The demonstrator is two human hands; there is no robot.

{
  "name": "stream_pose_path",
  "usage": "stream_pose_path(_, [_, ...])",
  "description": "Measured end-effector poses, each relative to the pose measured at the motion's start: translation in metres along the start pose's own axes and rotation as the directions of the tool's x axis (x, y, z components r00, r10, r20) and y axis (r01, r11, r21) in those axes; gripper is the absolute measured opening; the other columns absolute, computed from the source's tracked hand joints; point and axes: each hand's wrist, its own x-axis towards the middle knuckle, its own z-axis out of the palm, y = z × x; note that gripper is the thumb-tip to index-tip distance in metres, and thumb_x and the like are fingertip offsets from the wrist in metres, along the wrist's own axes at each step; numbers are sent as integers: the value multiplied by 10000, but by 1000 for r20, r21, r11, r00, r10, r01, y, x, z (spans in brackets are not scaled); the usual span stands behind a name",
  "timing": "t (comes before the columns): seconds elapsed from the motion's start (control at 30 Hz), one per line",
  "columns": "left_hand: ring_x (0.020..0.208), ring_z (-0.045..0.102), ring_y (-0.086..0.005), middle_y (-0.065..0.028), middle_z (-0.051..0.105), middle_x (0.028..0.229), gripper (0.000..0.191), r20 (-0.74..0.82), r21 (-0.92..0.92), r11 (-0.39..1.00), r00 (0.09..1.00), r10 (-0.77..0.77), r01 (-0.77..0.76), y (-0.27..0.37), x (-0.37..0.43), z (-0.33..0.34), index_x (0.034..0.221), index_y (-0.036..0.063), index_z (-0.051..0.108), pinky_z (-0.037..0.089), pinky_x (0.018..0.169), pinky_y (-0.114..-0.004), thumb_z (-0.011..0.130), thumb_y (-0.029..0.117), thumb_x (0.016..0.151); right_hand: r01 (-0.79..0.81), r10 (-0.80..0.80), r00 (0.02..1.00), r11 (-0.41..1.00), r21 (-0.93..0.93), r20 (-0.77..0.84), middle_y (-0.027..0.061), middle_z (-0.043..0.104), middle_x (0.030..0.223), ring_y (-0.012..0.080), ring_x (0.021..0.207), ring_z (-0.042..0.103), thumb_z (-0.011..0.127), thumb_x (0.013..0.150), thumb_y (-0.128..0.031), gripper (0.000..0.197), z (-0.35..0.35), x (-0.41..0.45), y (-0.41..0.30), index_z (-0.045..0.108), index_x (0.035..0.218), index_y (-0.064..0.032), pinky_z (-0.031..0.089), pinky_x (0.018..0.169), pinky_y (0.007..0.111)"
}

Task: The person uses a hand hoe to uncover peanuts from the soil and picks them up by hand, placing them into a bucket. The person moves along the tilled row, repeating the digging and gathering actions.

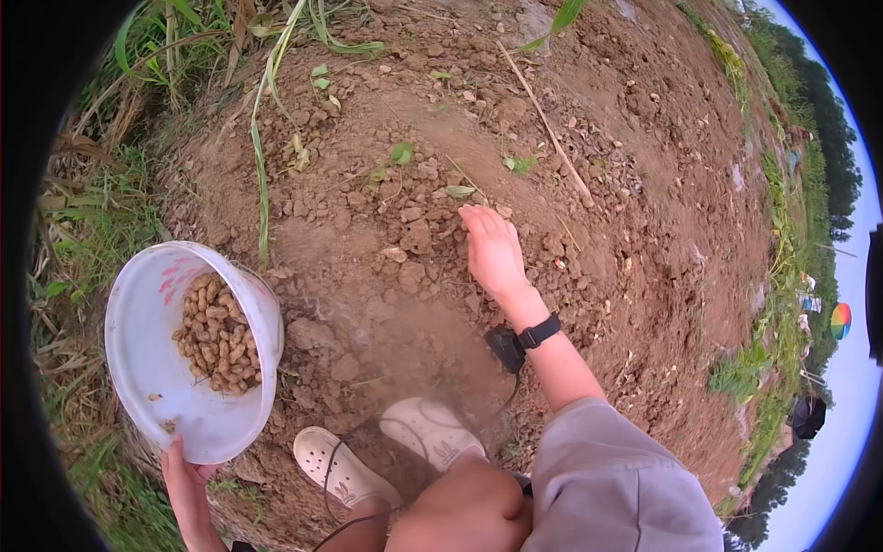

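A white plastic bucket (148, 310) stands tilted at the left, its mouth facing me, with unshelled peanuts (217, 334) inside along its right wall. My left hand (185, 479) grips the bucket's lower rim, thumb at the edge. Among the soil clods (417, 237) near the middle, my right hand (493, 248) reaches down, fingers together and bent towards the ground; its fingertips are partly hidden, so whether it holds anything does not show. A black device is strapped at my right wrist. A pale peanut pod (394, 254) lies on the soil left of that hand.
Clog shoes (338, 462) and a black cable are close below my hands. A dry stalk (545, 124) lies beyond my right hand; a long green leaf (259, 165) lies above the bucket. Grass (103, 228) borders the left. Far right are plants and a colourful umbrella (840, 321).
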Motion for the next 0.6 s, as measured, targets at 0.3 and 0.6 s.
stream_pose_path(0.3, [1044,632,-263,-198,553,1232,496,-6,-60,998,1000,-14,13,-7,5,-3,1317,-58,389,604,767,-365,473,270,954,-221,213,974,965,-144,-71,112,533,1010,285,981,498,660,776,-60,229,-1,-5,-8,586,993,-49,417,819,389])
stream_pose_path(0.6, [1102,604,-267,-184,545,1259,528,5,-48,998,999,-37,37,-14,9,-14,1333,-48,393,572,845,-388,487,299,948,261,8,951,515,816,-309,65,626,921,221,813,590,707,798,-108,298,-48,23,-196,585,1060,-36,492,724,316])
